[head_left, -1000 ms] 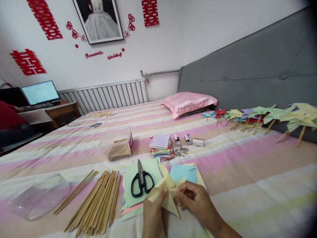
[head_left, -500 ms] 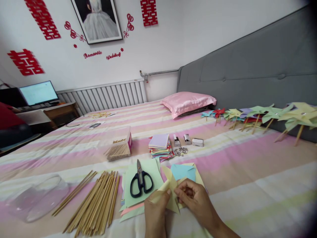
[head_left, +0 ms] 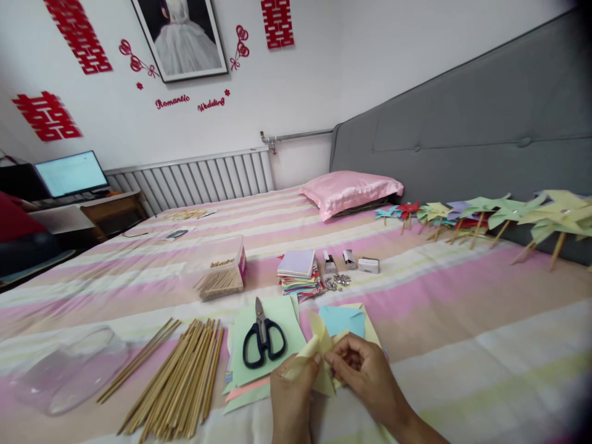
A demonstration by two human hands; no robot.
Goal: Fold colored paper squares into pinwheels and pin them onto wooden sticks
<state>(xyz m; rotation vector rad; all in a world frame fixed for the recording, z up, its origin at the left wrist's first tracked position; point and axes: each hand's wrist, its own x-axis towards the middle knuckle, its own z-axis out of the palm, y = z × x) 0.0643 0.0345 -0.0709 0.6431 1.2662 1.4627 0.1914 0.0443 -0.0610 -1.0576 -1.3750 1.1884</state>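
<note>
Yellow paper point(head_left: 322, 339), bent into curled flaps, lies between the person's two hands at the lower middle of the view; clock directions run from it. Beneath everything spreads the striped bed point(head_left: 444, 351), with a grey headboard point(head_left: 462, 135) towards one o'clock and a pink pillow point(head_left: 354, 191) nearer twelve. Paper pinwheels point(head_left: 513, 213) on sticks line up at two. Wooden sticks point(head_left: 178, 376) lie fanned at eight to nine (a few stray apart from the bundle). Left hand point(head_left: 293, 385), at seven, grips the paper, thumb on top; right hand point(head_left: 361, 369), at four, has curled fingers, thumb and forefinger pinching its edge. Black-handled scissors point(head_left: 263, 339) rest on green sheets point(head_left: 243, 320) at ten; small metal pieces point(head_left: 340, 282) scatter near twelve.
</note>
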